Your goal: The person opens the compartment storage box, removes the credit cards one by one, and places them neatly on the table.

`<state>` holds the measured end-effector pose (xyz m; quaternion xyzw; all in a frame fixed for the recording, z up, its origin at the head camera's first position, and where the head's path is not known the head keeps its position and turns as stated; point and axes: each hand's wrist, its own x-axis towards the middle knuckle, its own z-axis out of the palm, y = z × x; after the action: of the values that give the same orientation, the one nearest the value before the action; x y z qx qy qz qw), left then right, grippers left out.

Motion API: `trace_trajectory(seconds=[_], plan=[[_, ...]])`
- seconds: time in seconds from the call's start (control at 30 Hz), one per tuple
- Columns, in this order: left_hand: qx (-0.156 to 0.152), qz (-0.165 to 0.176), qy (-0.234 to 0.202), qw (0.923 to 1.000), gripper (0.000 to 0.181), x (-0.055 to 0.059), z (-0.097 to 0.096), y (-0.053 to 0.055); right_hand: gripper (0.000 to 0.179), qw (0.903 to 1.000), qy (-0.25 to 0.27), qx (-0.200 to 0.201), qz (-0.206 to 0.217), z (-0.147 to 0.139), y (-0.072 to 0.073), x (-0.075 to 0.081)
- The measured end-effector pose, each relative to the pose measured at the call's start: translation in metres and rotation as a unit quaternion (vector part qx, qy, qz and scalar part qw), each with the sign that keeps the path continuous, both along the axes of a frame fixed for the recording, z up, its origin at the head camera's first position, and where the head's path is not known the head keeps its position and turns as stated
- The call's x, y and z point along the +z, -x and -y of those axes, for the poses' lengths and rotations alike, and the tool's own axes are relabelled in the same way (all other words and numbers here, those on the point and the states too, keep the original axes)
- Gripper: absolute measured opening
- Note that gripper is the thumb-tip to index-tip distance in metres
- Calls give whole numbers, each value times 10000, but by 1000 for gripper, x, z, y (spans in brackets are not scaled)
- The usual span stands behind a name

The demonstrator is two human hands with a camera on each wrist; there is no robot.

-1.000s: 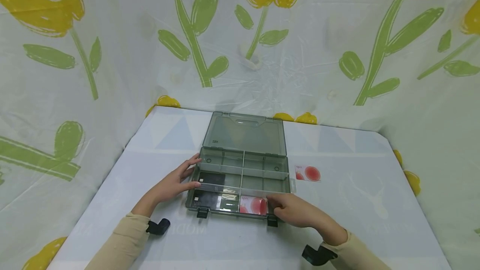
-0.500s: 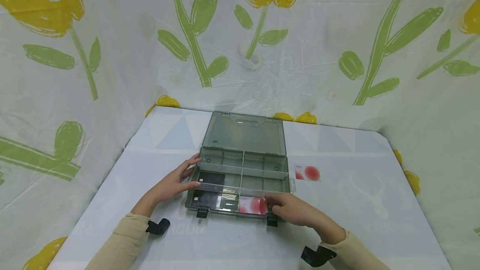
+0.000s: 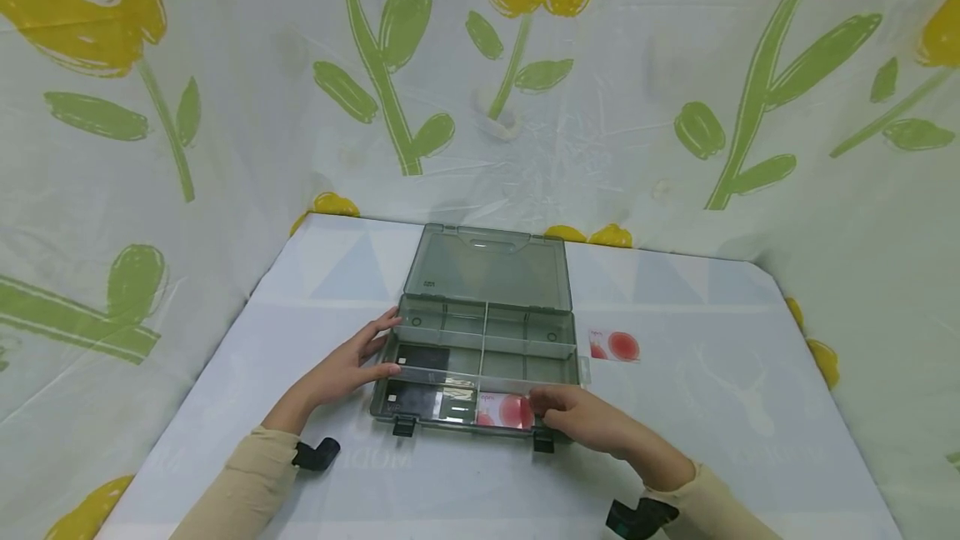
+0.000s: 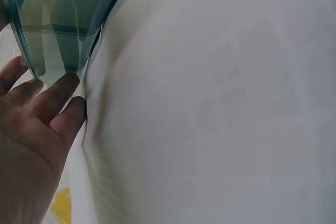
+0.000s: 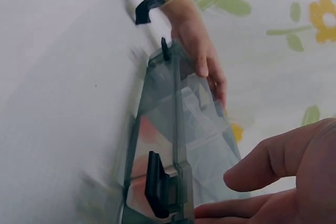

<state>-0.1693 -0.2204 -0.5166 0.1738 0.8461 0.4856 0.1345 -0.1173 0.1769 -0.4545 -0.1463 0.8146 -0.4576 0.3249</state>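
Note:
An organizer box (image 3: 528,369) of smoky see-through plastic lies on the table, lid (image 3: 491,269) folded back. My left hand (image 3: 348,369) rests at its left side, thumb over the rim; in the left wrist view, the fingers (image 4: 55,95) lie along the outer wall. My right hand (image 3: 588,419) reaches into the front right compartment, its fingertips hidden by the hand and box. Beside them lies a red-and-white card (image 3: 504,411). In the right wrist view, the right thumb (image 5: 257,169) stands apart from the fingers. A black card (image 3: 408,397) lies front left, another black card (image 3: 423,357) behind it.
Another red-and-white card (image 3: 615,346) lies on the table (image 3: 697,407) right of the box. Two black latches (image 3: 403,426) stick out from the box's front edge. A flower-print cloth (image 3: 600,123) surrounds the table at the back and sides.
My right fingertips have shifted very slightly left, toward the card in the front right compartment. The left hand, box and cards stay as they were.

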Motion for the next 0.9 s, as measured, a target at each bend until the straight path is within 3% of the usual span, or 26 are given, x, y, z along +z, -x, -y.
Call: trace_trajectory(seconds=[0.3,0.6,0.9], plan=[[-37,23,-20,10000,83,2,-1,-1,45,9994,-354,-32,36,3,0,3],[-7,20,37,10000,83,2,0,0,47,9974,182,-222,662,-5,4,0],[-32,-26,39,10000,81,0,0,0,51,9869,1016,-422,1183,-10,7,-3]])
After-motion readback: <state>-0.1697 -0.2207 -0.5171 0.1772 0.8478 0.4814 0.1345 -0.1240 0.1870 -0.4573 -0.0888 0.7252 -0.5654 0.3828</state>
